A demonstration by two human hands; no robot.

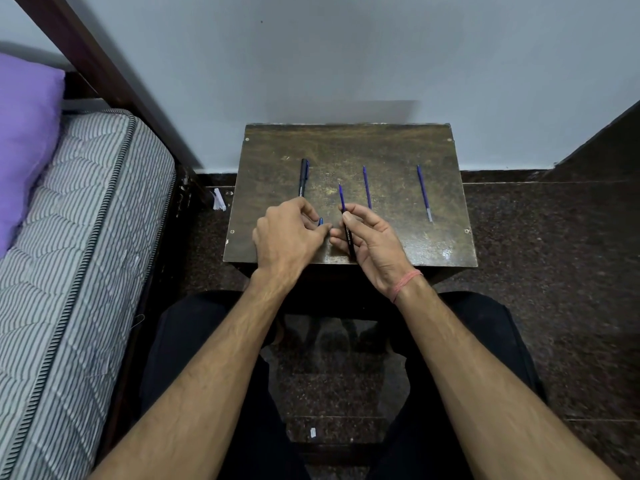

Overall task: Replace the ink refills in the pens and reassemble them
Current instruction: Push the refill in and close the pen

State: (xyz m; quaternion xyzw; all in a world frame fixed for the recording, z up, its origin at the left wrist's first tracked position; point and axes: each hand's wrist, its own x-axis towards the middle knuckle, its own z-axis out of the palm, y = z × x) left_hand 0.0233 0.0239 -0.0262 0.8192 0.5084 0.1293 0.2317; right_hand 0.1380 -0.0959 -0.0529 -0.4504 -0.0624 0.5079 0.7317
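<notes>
Head view: a person sits at a small dark wooden table (381, 237) set against a pale wall, with a striped mattress (79, 237) and a purple pillow (24, 133) to the left.

The right hand (372, 244) holds a black pen barrel (349, 239) pinched between thumb and fingers, and a blue refill (341, 197) sticks out of its far end, pointing away from the person. By my reading that refill is partly seated, though whether it is going in or coming out cannot be told.

The left hand (289, 237) is curled, its fingertips pressed together on a small blue piece (320, 221), probably a cap or tip, just beside the barrel.

On the table a capped black pen (303, 177) lies at the far left, looking whole. Two loose refills lie apart from it: one (367, 187) near the middle, another (424, 192) well to the right.

So the job seems roughly midway: one pen is open in the hands, and the capped pen may be done or untouched.

White lettering runs along the held barrel; it looks like "OCTANE", but it is too small to be sure. The print on the capped pen is unreadable.
</notes>
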